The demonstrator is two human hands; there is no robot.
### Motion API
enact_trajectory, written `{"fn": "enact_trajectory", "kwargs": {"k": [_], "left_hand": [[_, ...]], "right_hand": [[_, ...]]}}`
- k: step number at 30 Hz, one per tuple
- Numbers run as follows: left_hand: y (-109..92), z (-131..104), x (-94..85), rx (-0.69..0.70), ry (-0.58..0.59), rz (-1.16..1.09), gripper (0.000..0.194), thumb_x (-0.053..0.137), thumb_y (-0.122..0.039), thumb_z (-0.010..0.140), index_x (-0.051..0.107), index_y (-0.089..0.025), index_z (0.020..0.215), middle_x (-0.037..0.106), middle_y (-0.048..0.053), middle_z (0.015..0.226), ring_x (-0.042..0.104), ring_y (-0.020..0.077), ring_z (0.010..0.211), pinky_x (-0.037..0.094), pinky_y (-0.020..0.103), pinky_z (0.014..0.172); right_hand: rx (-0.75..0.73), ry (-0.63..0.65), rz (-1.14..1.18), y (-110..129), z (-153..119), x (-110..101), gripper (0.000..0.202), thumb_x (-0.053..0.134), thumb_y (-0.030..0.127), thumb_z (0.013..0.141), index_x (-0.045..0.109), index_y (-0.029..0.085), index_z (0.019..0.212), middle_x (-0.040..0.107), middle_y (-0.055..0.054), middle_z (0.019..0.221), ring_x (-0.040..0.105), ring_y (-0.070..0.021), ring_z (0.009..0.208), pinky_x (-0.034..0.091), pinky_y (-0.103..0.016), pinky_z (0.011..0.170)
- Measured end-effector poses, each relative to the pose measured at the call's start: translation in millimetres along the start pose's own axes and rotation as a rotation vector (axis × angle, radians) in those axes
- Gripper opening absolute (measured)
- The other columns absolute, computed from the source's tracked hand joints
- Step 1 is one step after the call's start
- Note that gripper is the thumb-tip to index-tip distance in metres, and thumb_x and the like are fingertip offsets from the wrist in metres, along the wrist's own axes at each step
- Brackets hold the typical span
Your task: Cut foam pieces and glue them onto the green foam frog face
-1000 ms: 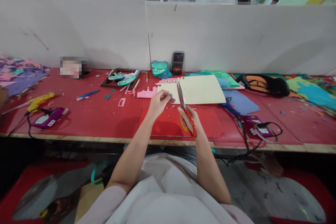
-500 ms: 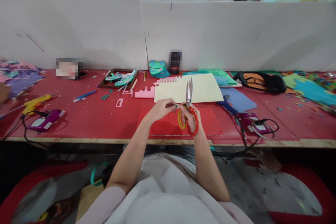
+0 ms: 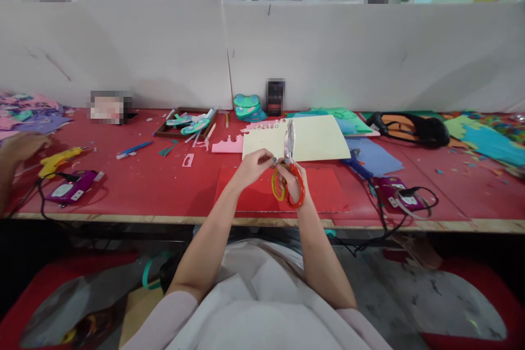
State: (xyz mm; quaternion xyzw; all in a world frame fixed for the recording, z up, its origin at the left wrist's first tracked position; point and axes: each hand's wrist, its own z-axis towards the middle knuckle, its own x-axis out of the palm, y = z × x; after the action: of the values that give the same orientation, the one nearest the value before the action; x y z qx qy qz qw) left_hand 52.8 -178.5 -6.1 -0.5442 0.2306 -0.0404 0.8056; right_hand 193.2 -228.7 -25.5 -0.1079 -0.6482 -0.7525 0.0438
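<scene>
Right hand point(image 3: 293, 188) holds scissors point(image 3: 289, 145) over red table point(image 3: 156, 191) beside white partition point(image 3: 143, 54).

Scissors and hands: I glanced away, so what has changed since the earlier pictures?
The left hand has moved right, fingertips now close to the right hand. The scissors, still in that hand, turned from leaning left to nearly upright. A co-worker's hand has reached farther in from the left edge. The cream sheet and yellow glue gun stayed put.

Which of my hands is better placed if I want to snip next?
Probably your right hand: it holds the scissors by their handles, blades pointing away from you. Your left hand is close by but has no scissors; anything it pinches is too small to identify.
</scene>
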Motion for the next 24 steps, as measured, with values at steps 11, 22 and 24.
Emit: {"fn": "enact_trajectory", "kwargs": {"k": [11,22,24], "left_hand": [[4.7,-0.1,8.6,-0.145,-0.190,-0.210,0.017,0.070,-0.030,0.068,0.064,-0.016,0.076,0.067,0.002,0.075,0.062,0.0142,0.073,0.050,0.032,0.079],[-15.3,10.4,-3.9,-0.067,-0.330,-0.206,0.022,0.069,-0.038,0.074,0.060,-0.018,0.074,0.067,0.004,0.074,0.066,0.0167,0.075,0.051,0.032,0.076],[-19.1,10.7,-6.5,-0.054,-0.358,-0.193,0.023,0.068,-0.040,0.076,0.061,-0.018,0.075,0.069,0.005,0.079,0.066,0.0172,0.080,0.051,0.033,0.080]], "right_hand": [[-0.052,-0.112,0.064,-4.1,-3.9,15.9,0.023,0.066,0.038,0.076,0.057,0.019,0.086,0.043,0.009,0.048,0.039,-0.0072,0.036,0.035,-0.022,0.036],[-0.127,0.015,-0.153,-5.5,-1.1,20.0,0.034,0.058,0.052,0.081,0.054,0.024,0.100,0.042,0.006,0.059,0.037,-0.0079,0.047,0.034,-0.021,0.043],[-0.119,0.035,-0.178,-7.4,-1.8,20.9,0.034,0.056,0.053,0.082,0.055,0.024,0.100,0.043,0.005,0.061,0.038,-0.0086,0.049,0.035,-0.021,0.045]]}}
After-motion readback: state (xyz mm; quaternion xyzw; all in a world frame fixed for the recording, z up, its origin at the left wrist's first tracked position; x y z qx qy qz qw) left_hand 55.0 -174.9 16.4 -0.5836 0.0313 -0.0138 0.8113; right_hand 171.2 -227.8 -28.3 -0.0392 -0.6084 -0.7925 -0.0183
